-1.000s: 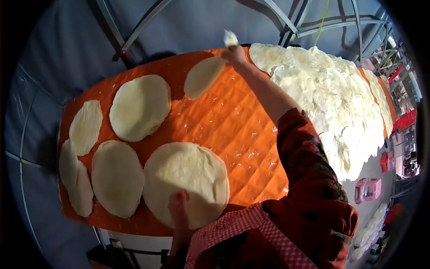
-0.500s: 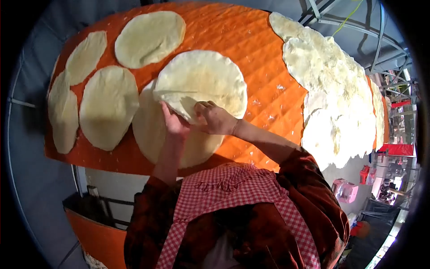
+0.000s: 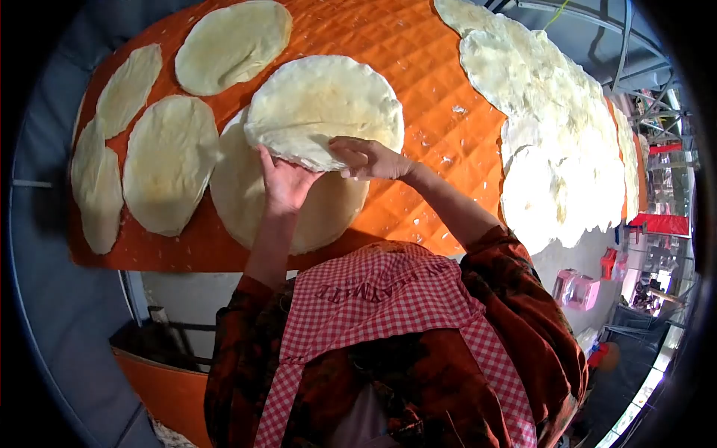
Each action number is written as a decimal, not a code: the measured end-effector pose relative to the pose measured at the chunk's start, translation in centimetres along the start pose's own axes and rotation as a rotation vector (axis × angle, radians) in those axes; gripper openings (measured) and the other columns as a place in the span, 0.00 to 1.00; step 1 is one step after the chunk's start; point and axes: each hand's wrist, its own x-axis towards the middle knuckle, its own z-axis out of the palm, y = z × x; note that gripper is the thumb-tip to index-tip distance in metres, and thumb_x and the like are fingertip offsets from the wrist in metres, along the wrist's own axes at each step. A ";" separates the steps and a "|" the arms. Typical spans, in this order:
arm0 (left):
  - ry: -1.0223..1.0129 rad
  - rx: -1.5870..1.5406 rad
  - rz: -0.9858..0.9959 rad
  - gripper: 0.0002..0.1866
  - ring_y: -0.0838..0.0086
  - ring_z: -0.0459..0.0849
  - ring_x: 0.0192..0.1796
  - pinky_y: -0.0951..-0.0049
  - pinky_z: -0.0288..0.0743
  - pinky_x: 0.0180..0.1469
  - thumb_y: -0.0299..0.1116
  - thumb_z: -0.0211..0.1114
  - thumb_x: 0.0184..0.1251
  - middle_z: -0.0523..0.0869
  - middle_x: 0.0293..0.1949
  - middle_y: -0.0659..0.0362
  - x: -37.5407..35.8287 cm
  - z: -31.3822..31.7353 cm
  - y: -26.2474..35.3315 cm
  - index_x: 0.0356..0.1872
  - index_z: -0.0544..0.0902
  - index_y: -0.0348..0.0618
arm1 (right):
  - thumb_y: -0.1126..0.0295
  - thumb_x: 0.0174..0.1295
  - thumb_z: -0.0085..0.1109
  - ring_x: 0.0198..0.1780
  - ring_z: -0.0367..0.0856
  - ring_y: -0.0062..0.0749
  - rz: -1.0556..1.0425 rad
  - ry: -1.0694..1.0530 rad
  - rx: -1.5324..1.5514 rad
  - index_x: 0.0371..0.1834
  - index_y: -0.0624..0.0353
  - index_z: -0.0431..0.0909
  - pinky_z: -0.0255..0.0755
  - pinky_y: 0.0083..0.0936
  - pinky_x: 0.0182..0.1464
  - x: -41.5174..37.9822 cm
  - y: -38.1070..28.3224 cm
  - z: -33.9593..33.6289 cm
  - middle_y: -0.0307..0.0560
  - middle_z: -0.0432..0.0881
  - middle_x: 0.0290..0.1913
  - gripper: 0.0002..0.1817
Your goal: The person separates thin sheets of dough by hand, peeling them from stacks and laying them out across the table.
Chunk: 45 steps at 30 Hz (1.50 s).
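A large round flatbread (image 3: 325, 93) lies partly over another round flatbread (image 3: 328, 209) on the orange quilted cover. Its near edge is creased and slightly raised. My left hand (image 3: 287, 181) holds this edge from below, with some fingers hidden under the bread. To its right, my right hand (image 3: 371, 159) curls around the same edge, fingertips on top and thumb lower down. Both hands are over the lower flatbread, which shows mainly on the near and left sides.
Several separate flatbreads, including an oval one (image 3: 170, 164), lie to the left on the orange cover (image 3: 437, 187). A broad layer of overlapping flatbreads (image 3: 553, 149) covers the right side. Metal bars (image 3: 627, 45) stand beyond it. A pink container (image 3: 575, 290) sits lower right.
The creased near edge of the upper flatbread is still in both hands. My right fingers have loosened and spread slightly. The whole view has shifted, so the table appears higher.
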 end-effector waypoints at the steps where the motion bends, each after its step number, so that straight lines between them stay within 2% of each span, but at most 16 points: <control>1: -0.035 -0.003 0.002 0.47 0.54 0.54 0.72 0.42 0.49 0.69 0.72 0.44 0.60 0.54 0.71 0.52 0.1 0.0 0.0 0.72 0.49 0.50 | 0.53 0.55 0.66 0.64 0.67 0.37 0.014 -0.010 0.046 0.63 0.56 0.67 0.63 0.29 0.64 0.0 0.1 -0.2 0.46 0.67 0.65 0.34; 6: -0.176 0.145 0.042 0.35 0.57 0.62 0.68 0.47 0.61 0.64 0.55 0.55 0.65 0.63 0.67 0.54 0.8 -1.5 -0.6 0.69 0.58 0.52 | 0.60 0.61 0.60 0.57 0.72 0.29 -0.009 -0.015 0.271 0.62 0.56 0.69 0.65 0.26 0.60 0.3 1.9 -1.1 0.43 0.76 0.58 0.27; 10: -0.084 0.150 0.158 0.20 0.66 0.70 0.62 0.57 0.69 0.58 0.30 0.58 0.65 0.73 0.59 0.62 0.9 -2.1 -2.9 0.58 0.70 0.56 | 0.65 0.64 0.54 0.54 0.74 0.28 0.016 -0.008 0.225 0.60 0.57 0.74 0.65 0.23 0.59 0.7 2.7 -2.0 0.44 0.79 0.54 0.21; 13: -0.015 0.291 0.214 0.23 0.68 0.72 0.60 0.60 0.71 0.55 0.25 0.58 0.62 0.75 0.56 0.62 1.3 -2.3 -3.8 0.59 0.69 0.57 | 0.65 0.63 0.55 0.54 0.74 0.28 0.026 0.005 0.235 0.59 0.58 0.74 0.65 0.23 0.59 0.6 2.9 -1.6 0.44 0.79 0.55 0.21; 14: 0.085 0.243 0.183 0.33 0.67 0.70 0.60 0.62 0.69 0.57 0.17 0.58 0.55 0.72 0.56 0.58 1.3 -2.1 -3.9 0.63 0.62 0.52 | 0.65 0.63 0.55 0.53 0.75 0.28 -0.001 0.005 0.208 0.58 0.59 0.74 0.66 0.24 0.59 0.5 3.0 -1.5 0.45 0.78 0.55 0.21; 16: 0.084 0.274 0.145 0.32 0.66 0.72 0.58 0.61 0.70 0.56 0.16 0.58 0.54 0.73 0.55 0.57 1.4 -2.1 -4.1 0.62 0.63 0.50 | 0.65 0.63 0.55 0.53 0.75 0.28 -0.059 0.002 0.152 0.57 0.60 0.74 0.66 0.24 0.58 0.2 3.0 -1.1 0.46 0.77 0.56 0.20; 17: 0.084 0.288 0.128 0.31 0.66 0.72 0.58 0.61 0.71 0.55 0.16 0.58 0.54 0.73 0.54 0.56 1.3 -2.0 -4.1 0.61 0.64 0.49 | 0.64 0.61 0.57 0.59 0.72 0.33 -0.029 -0.049 0.227 0.59 0.59 0.72 0.63 0.27 0.63 -0.1 3.0 -1.0 0.48 0.71 0.63 0.23; 19: 0.042 0.298 0.122 0.30 0.64 0.75 0.56 0.59 0.74 0.53 0.16 0.56 0.54 0.73 0.53 0.54 1.2 -2.7 -4.2 0.61 0.63 0.45 | 0.61 0.56 0.64 0.67 0.64 0.41 -0.215 -0.003 -0.075 0.65 0.54 0.67 0.57 0.32 0.68 -0.7 3.7 -0.5 0.50 0.64 0.68 0.32; 21: 0.014 0.320 0.116 0.30 0.63 0.75 0.55 0.58 0.75 0.53 0.18 0.56 0.55 0.73 0.54 0.54 1.9 -5.0 -4.5 0.62 0.62 0.44 | 0.59 0.52 0.68 0.70 0.58 0.45 -0.201 0.046 -0.230 0.67 0.52 0.63 0.53 0.35 0.70 -1.6 3.7 -0.4 0.50 0.62 0.69 0.39; 25: 0.203 0.358 0.197 0.31 0.63 0.75 0.56 0.60 0.76 0.50 0.19 0.55 0.54 0.72 0.56 0.55 0.5 -1.3 -4.7 0.62 0.62 0.46 | 0.56 0.48 0.71 0.71 0.56 0.45 -0.169 0.087 -0.270 0.69 0.52 0.59 0.53 0.39 0.71 -3.1 2.7 -1.3 0.51 0.61 0.69 0.45; 30: 0.328 0.458 0.244 0.30 0.67 0.76 0.55 0.65 0.78 0.49 0.20 0.56 0.55 0.74 0.54 0.58 1.1 -1.3 -2.7 0.61 0.65 0.51 | 0.58 0.51 0.67 0.67 0.64 0.47 -0.269 0.191 -0.301 0.67 0.55 0.62 0.59 0.39 0.67 -3.0 2.7 -1.2 0.52 0.66 0.66 0.40; 33: 0.472 0.495 0.113 0.24 0.67 0.78 0.52 0.65 0.77 0.50 0.26 0.55 0.55 0.78 0.51 0.58 -0.8 0.1 2.7 0.57 0.70 0.44 | 0.60 0.51 0.66 0.63 0.68 0.48 -0.389 0.328 -0.420 0.66 0.58 0.64 0.63 0.39 0.65 -2.5 -3.7 -0.3 0.52 0.70 0.63 0.38; 35: 0.149 0.339 0.212 0.22 0.64 0.78 0.53 0.60 0.75 0.54 0.31 0.53 0.58 0.78 0.52 0.55 -2.4 -0.7 4.9 0.55 0.71 0.37 | 0.58 0.52 0.65 0.61 0.69 0.48 -0.439 0.325 -0.346 0.65 0.57 0.65 0.64 0.38 0.63 -1.6 -6.5 1.4 0.51 0.70 0.63 0.37; 38: 0.074 0.797 0.326 0.27 0.60 0.75 0.58 0.57 0.70 0.60 0.35 0.49 0.60 0.75 0.55 0.51 -5.9 -3.2 2.2 0.61 0.67 0.35 | 0.59 0.52 0.66 0.60 0.70 0.48 -0.352 0.208 -0.283 0.63 0.56 0.69 0.66 0.36 0.61 1.3 -3.6 6.8 0.52 0.71 0.62 0.34; 40: 0.298 0.128 0.088 0.28 0.59 0.73 0.58 0.56 0.70 0.60 0.35 0.51 0.59 0.74 0.57 0.52 -6.1 -4.9 1.3 0.62 0.65 0.37 | 0.64 0.51 0.67 0.61 0.69 0.47 -0.302 0.141 -0.221 0.61 0.56 0.71 0.65 0.35 0.62 2.4 -0.1 8.4 0.48 0.71 0.62 0.31; 45: 0.311 0.122 0.147 0.27 0.60 0.73 0.59 0.56 0.70 0.59 0.35 0.51 0.62 0.73 0.58 0.51 -7.2 -5.5 0.4 0.62 0.65 0.36 | 0.66 0.54 0.66 0.56 0.75 0.45 -0.283 0.016 0.128 0.57 0.58 0.75 0.69 0.33 0.58 2.7 2.0 8.1 0.54 0.75 0.58 0.25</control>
